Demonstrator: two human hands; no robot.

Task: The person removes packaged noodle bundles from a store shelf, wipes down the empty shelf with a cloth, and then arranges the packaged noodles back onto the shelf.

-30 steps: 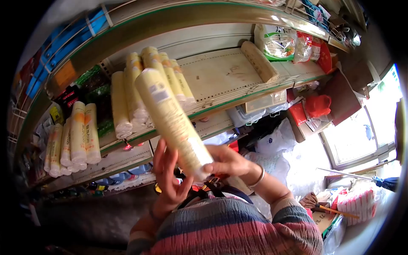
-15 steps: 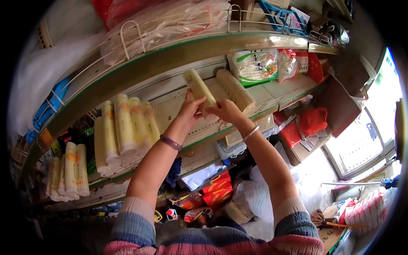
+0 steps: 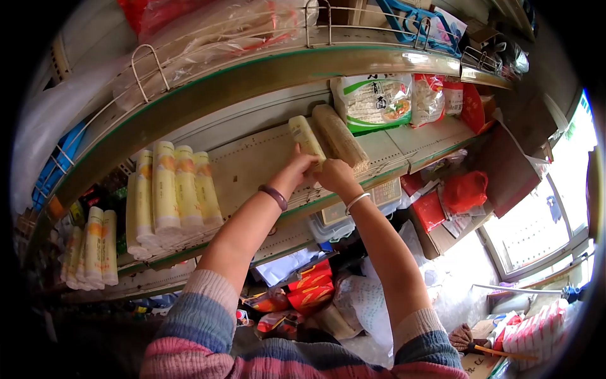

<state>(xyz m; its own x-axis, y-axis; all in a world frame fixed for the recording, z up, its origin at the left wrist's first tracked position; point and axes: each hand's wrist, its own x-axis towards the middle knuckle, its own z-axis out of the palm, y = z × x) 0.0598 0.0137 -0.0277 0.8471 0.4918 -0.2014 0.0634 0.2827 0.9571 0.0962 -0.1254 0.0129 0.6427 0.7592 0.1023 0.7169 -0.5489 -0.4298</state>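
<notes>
A yellow paper-wrapped pack of dried noodles point(image 3: 304, 134) lies tilted at the middle shelf, close beside a tan cylindrical pack point(image 3: 341, 140). My left hand point(image 3: 299, 167) is closed around the near part of the yellow pack. Close to it, my right hand point(image 3: 337, 177) grips the pack's near end, its fingertips partly hidden. Whether the pack rests fully on the shelf point(image 3: 243, 158) I cannot tell. Several similar yellow packs point(image 3: 165, 189) stand stacked on the shelf to the left of my hands.
A white and green noodle bag point(image 3: 374, 101) sits at the back right of the shelf. More yellow packs point(image 3: 95, 243) are on the far left. Overhead runs a shelf edge with a wire rail point(image 3: 328, 54). Below right is a cardboard box with a red bag point(image 3: 464, 191).
Both hands have brought the yellow pack lower and in beside the tan pack, now more nearly parallel to it. The camera view has shifted slightly.
</notes>
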